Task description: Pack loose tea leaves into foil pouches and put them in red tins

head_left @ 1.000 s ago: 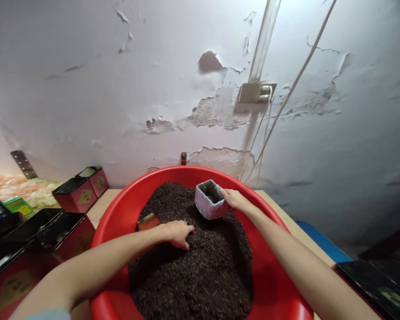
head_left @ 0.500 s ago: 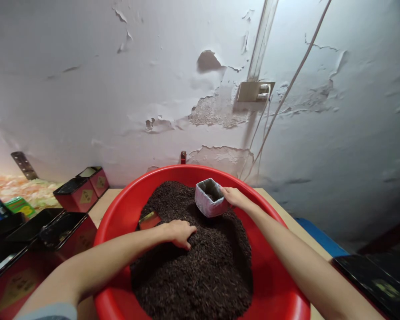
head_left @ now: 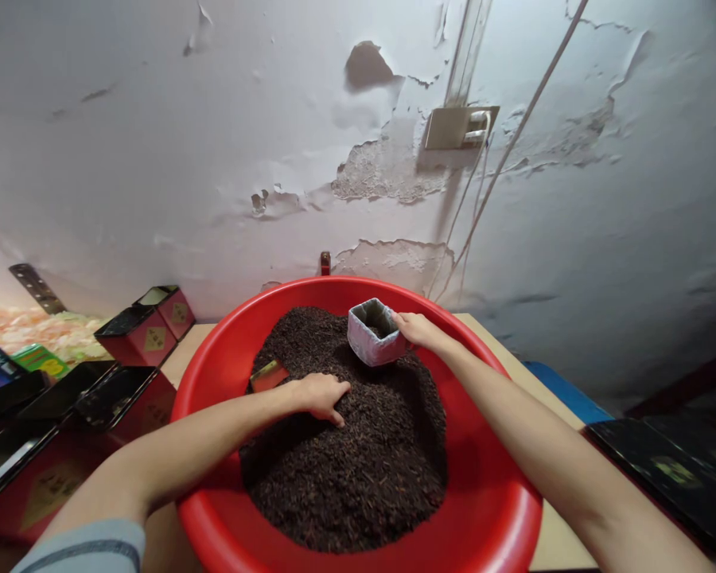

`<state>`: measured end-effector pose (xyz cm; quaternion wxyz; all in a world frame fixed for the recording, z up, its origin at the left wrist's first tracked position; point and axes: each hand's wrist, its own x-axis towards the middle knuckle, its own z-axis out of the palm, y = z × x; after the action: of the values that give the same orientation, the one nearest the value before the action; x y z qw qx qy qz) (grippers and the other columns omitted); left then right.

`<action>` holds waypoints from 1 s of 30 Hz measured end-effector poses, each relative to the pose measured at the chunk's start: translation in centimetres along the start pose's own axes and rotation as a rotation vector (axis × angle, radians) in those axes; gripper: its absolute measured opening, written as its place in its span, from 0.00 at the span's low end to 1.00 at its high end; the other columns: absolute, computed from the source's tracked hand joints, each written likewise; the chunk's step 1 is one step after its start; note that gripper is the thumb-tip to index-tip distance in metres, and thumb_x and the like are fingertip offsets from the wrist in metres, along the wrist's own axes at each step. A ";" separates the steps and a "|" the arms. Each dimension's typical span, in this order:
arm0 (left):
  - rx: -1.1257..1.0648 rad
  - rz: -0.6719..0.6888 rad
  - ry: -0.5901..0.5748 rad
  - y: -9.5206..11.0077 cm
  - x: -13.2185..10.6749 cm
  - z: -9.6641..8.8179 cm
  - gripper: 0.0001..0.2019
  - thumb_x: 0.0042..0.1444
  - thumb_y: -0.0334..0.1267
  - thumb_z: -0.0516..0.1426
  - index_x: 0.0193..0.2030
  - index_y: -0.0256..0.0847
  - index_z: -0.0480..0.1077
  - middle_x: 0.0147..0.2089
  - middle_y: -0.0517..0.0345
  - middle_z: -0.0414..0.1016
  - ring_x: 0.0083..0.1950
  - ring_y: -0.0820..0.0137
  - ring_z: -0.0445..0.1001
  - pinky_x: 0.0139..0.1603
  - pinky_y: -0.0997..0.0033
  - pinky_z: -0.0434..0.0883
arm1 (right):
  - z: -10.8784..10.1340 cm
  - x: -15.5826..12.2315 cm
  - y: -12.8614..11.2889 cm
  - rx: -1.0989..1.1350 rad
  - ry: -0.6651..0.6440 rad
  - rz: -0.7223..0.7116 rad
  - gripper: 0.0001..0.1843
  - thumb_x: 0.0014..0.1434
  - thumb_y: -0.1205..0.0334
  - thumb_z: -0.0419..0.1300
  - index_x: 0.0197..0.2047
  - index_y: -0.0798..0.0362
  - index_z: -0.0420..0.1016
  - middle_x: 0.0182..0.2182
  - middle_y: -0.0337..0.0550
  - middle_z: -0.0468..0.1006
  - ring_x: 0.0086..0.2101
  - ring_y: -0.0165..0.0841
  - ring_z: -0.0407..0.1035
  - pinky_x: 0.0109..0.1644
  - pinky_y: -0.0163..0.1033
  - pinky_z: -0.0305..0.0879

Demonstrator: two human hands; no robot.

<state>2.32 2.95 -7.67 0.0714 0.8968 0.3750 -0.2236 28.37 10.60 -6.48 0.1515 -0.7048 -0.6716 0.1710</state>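
Note:
My right hand [head_left: 416, 328] grips the right rim of a square, whitish scoop [head_left: 375, 348], its open top facing up. Some dark material shows inside the scoop, which sits at the far side of a heap of dark, dry shreds [head_left: 358, 469] that look like loose tea. On this heap lies my left hand [head_left: 322, 395], thumb and forefinger apart, its other fingers partly hidden. The heap fills the bottom of a large red basin [head_left: 495, 509]. Behind my left wrist, a small red and gold tin [head_left: 269, 376] is partly sunk in the shreds.
Several red and black tins [head_left: 137, 338] stand left of the basin, some with open tops. Beyond them are pale wrappers [head_left: 53, 334] and a green packet [head_left: 39, 360]. Dark tins [head_left: 668, 458] lie at the right. A peeling wall [head_left: 244, 119] with a socket [head_left: 461, 128] and hanging cables rises behind.
The view has tilted down slightly, so the wall and basin sit higher in the picture. Both hands and the scoop keep nearly the same places over the heap.

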 end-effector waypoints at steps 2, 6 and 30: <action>0.007 0.010 0.005 0.0 0.1 -0.1 0.31 0.56 0.51 0.65 0.63 0.38 0.67 0.61 0.36 0.77 0.60 0.48 0.78 0.56 0.54 0.77 | -0.1 0.0 0.0 -0.003 0.003 0.008 0.30 0.76 0.48 0.41 0.49 0.60 0.80 0.38 0.54 0.84 0.32 0.34 0.79 0.35 0.33 0.72; 0.020 0.014 0.001 -0.1 0.7 0.0 0.30 0.56 0.48 0.64 0.64 0.40 0.67 0.60 0.38 0.77 0.58 0.49 0.79 0.54 0.55 0.77 | -0.4 -0.2 -0.4 -0.001 -0.008 0.026 0.31 0.76 0.48 0.41 0.50 0.60 0.79 0.38 0.54 0.84 0.29 0.34 0.78 0.32 0.33 0.71; -0.777 -0.040 0.548 -6.0 -0.9 -6.4 0.14 0.49 0.39 0.62 0.43 0.41 0.71 0.32 0.65 0.70 0.24 0.77 0.66 0.25 0.78 0.65 | -1.2 -0.3 -0.2 -0.032 -0.027 0.052 0.33 0.76 0.48 0.41 0.49 0.63 0.82 0.39 0.62 0.84 0.44 0.44 0.81 0.48 0.38 0.71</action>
<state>-0.24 8.51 -1.34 0.2957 0.8222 0.4530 0.1769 28.67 10.31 -5.31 0.1267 -0.7218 -0.6579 0.1737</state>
